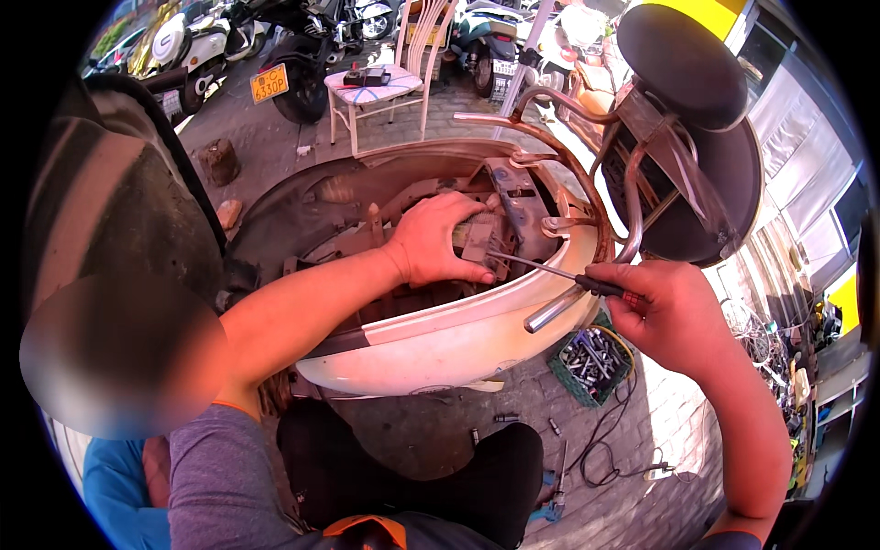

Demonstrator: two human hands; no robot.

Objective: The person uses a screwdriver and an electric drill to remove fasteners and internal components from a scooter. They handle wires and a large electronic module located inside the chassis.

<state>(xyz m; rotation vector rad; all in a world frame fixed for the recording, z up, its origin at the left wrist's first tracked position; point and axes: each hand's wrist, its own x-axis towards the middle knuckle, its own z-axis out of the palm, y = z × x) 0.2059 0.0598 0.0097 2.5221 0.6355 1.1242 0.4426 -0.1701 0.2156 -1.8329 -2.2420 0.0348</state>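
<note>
My left hand (431,238) is wrapped around a dusty box-like component (481,236) inside the opened rear body (412,362) of a cream-colored scooter. My right hand (660,312) grips a screwdriver (600,285) by its black-and-red handle, and the shaft runs leftward to that component. A metal bracket (518,200) sits just beyond it. Curved tube rails (632,206), partly rusty, arch along the body's right side, close to my right hand.
A co-worker's blue sleeve (119,490) is at lower left, under a dark panel (119,202). A green crate of sockets (591,371), loose tools and cables lie on the pavement. A chair (376,90), parked scooters (481,41) and round black seat-like pads (678,69) stand around.
</note>
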